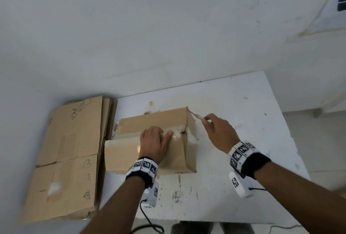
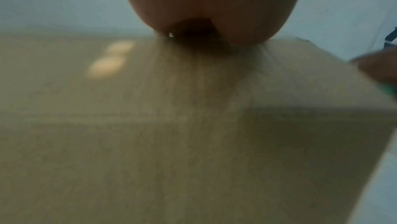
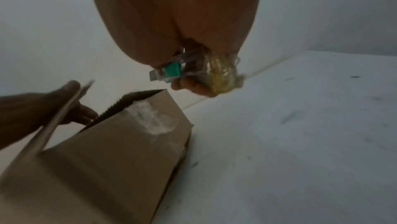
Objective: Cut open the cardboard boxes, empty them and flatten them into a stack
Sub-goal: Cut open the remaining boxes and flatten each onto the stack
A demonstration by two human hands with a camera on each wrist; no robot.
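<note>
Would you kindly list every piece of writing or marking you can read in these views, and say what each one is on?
"PICO": handwritten on the top sheet of the flattened cardboard stack, with a fainter line beside it, unreadable.
Hand-drawn hearts, no words: same sheet.
Dark print low on the cardboard box: too blurred to read.
Black-and-white square codes on both wristbands: patterns, not text.

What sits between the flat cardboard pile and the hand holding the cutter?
The cardboard box, with the left hand resting on it, lies between pile and right hand in the head view.
</note>
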